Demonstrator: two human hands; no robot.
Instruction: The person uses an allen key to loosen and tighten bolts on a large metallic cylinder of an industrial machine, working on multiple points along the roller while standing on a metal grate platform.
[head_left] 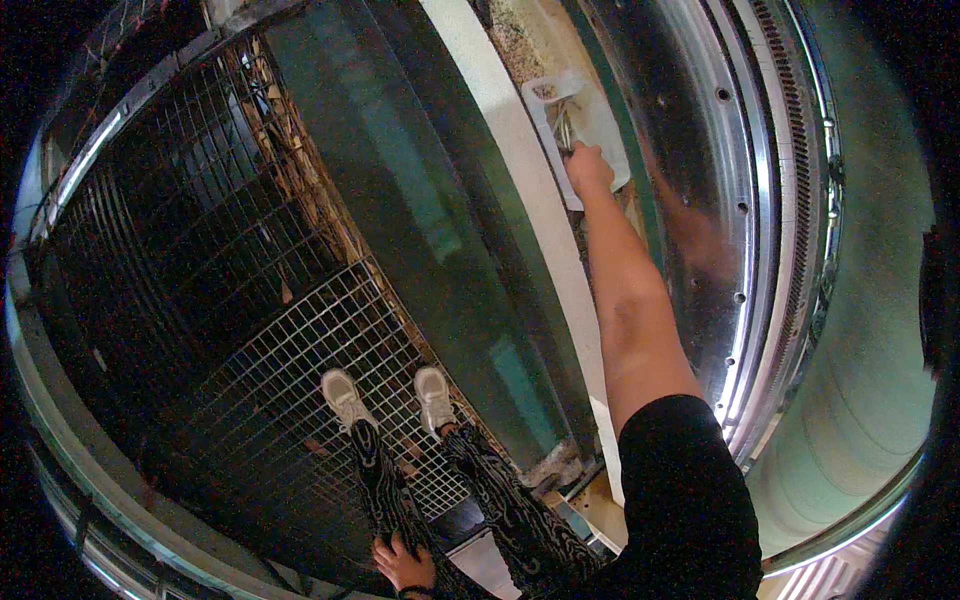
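My right hand [590,170] is stretched far forward over a white plastic tub [606,125]. Its fingers are closed around the dark end of a slim, shiny metal tool [565,126], whose other end points into the tub. The tool's exact kind is too small to make out. My left hand [404,566] lies on my patterned trouser leg near the lower edge, fingers extended and holding nothing.
A pale ledge [510,150] runs beside the tub, with a dark green machine panel [400,190] to its left. Right of my arm curves a shiny metal ring [760,200] with holes and fine teeth. My shoes stand on a metal grating [325,325].
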